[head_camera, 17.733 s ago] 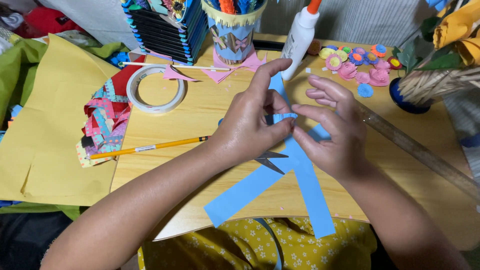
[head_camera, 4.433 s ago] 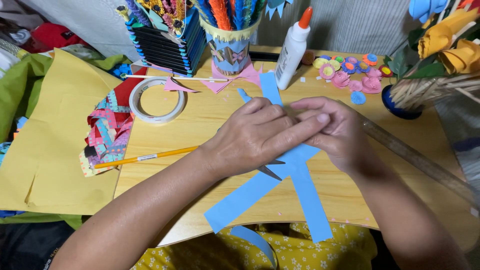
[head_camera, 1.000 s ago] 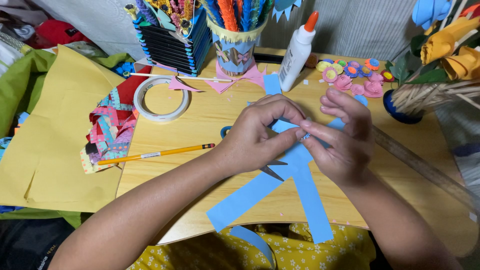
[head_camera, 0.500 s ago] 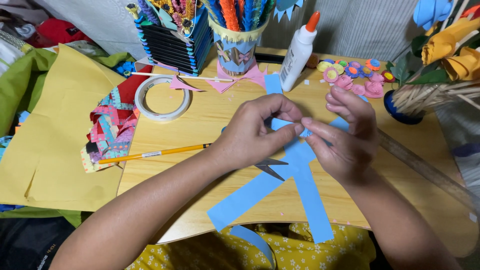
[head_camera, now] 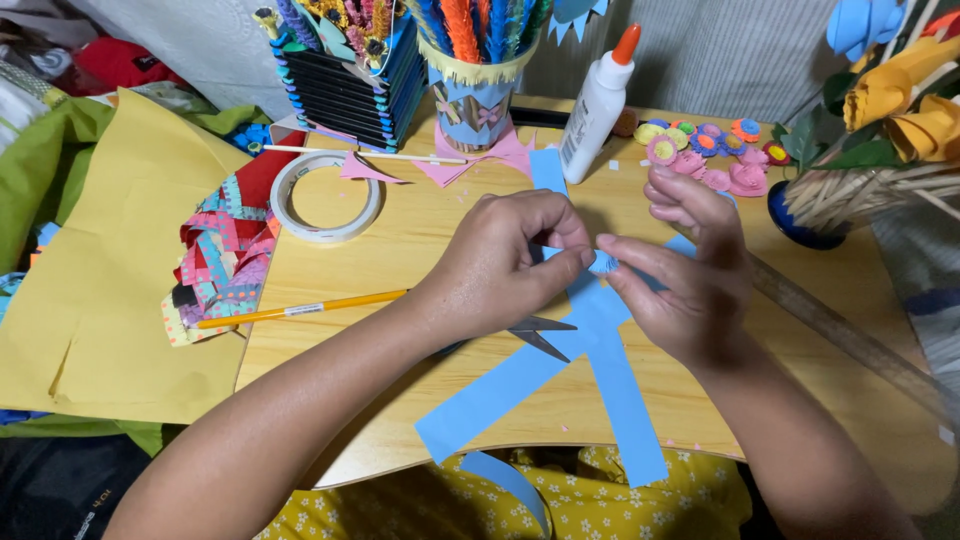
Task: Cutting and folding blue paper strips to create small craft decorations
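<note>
A small blue paper piece sits right between the two hands, above the middle of the wooden table. The left hand pinches it from the left side with thumb and pointer finger. The right hand pinches it from the right side with its fingertips. Both hands are curled tight around the little piece, so only a tiny bit of blue shows. I cannot tell if it is rolled or folded.

Under the hands lie long blue paper strips. They cross each other like a big letter X. The points of a pair of scissors stick out from under the left hand, lying on the strips.

To the left of the left arm lies a yellow pencil. Its end touches a bunch of colourful patterned paper. Above the pencil is a ring of clear tape. A big yellow paper sheet hangs off the left side of the table.

At the back stands a white glue bottle with an orange tip. Near it are small paper flowers in pink, purple and orange. A wooden ruler lies on the right, close to the right wrist.
</note>
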